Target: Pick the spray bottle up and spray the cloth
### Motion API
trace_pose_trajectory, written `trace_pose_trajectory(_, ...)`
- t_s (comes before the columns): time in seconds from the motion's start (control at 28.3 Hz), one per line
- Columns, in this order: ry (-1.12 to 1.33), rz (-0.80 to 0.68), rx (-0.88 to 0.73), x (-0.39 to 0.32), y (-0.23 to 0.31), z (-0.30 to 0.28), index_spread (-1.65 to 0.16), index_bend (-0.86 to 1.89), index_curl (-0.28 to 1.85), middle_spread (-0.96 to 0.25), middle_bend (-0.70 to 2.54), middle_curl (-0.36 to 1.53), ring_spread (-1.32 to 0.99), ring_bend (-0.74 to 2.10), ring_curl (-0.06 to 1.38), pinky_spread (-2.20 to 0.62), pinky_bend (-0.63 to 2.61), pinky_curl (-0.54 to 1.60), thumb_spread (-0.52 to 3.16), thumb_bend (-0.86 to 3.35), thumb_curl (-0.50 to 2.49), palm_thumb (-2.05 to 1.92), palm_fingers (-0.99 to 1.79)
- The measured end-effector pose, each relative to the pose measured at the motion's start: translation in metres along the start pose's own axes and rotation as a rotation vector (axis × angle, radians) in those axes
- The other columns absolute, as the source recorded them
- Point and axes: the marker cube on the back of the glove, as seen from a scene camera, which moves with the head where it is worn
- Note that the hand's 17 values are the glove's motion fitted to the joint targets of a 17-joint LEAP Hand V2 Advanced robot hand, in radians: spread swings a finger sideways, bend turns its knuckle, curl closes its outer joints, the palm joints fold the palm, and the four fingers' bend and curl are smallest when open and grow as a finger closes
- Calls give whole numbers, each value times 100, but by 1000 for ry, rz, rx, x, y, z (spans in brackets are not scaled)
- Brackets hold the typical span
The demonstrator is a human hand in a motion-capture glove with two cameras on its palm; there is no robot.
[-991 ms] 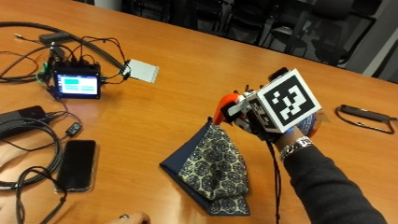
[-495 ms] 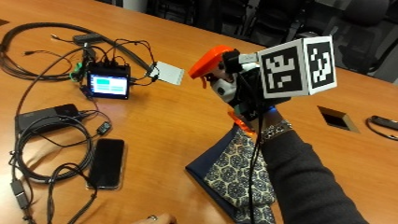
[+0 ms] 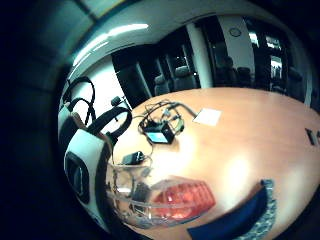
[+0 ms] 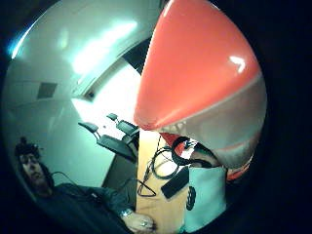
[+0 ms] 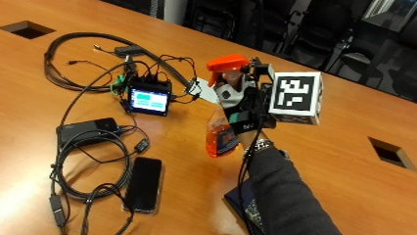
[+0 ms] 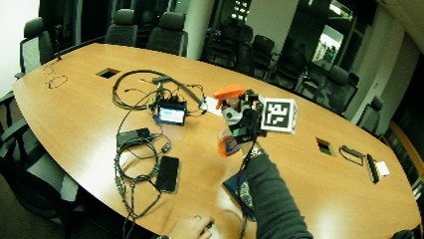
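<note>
My gloved right hand (image 5: 246,108) grips the spray bottle (image 5: 220,139) around its neck and holds it upright above the table (image 5: 338,122). The bottle has an orange trigger head (image 5: 226,64) and a clear body with orange liquid. In the wide view the hand (image 6: 245,122) and bottle (image 6: 227,143) hang over the table's middle. The orange head (image 4: 195,73) fills the thumb side palm view. The dark blue patterned cloth (image 5: 238,204) lies flat on the table below my forearm, which hides most of it. The cloth's edge (image 3: 240,220) also shows beneath the bottle body (image 3: 170,200).
A small lit screen device (image 5: 150,100) with several cables sits to the left, beside a white card (image 5: 203,93). A black power brick (image 5: 88,129) and a phone (image 5: 145,183) lie nearer the front edge. The table has rectangular cutouts (image 5: 391,152). A bare hand (image 6: 192,228) rests at the near edge.
The outside camera has shifted. My hand has raised the spray bottle from just above the cloth to well above it and stood it upright.
</note>
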Motion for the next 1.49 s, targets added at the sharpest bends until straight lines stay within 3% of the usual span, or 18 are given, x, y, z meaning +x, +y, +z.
trace_pose_trajectory(0.28, -58, 110, -35, 24, 19, 39, -29, 18, 58, -22, 58, 52, -22, 71, 47, -33, 55, 42, 60, -3, 75, 87, 137)
trace_pose_trajectory(0.57, -126, 155, -8, 26, 24, 41, -29, 18, 57, -22, 58, 52, -21, 71, 47, -33, 55, 42, 63, -3, 75, 88, 137)
trace_pose_trajectory(1.13, -142, 72, 132, -3, 15, 4, -29, 18, 56, -22, 58, 52, -22, 71, 47, -34, 55, 42, 65, -3, 74, 88, 137)
trace_pose_trajectory(1.49, -140, 61, 131, -12, 7, 8, -29, 18, 56, -22, 59, 53, -23, 72, 47, -34, 56, 42, 67, -3, 73, 86, 137)
